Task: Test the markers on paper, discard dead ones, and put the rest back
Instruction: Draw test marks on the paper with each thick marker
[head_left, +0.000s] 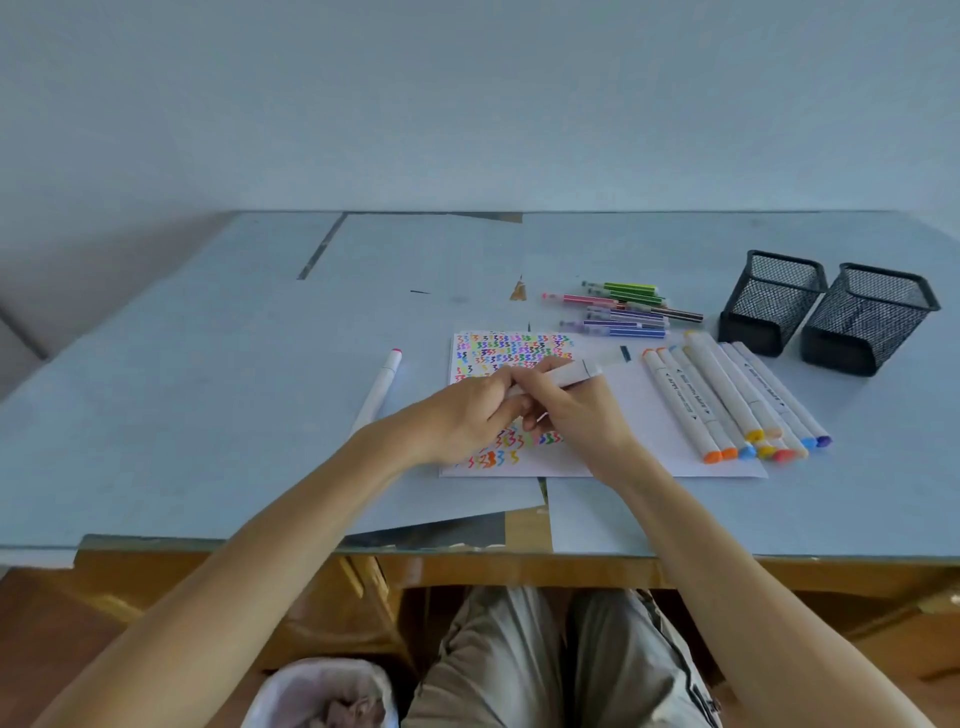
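Both hands grip one white marker (563, 375) over the scribbled paper (649, 415): right hand (576, 415) curled round barrel, left hand (467, 415) pinching near end.

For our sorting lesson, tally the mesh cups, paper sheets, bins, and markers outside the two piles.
Mesh cups: 2
Paper sheets: 1
Bins: 1
Loose markers: 2 (lone marker, held marker)
Total: 6
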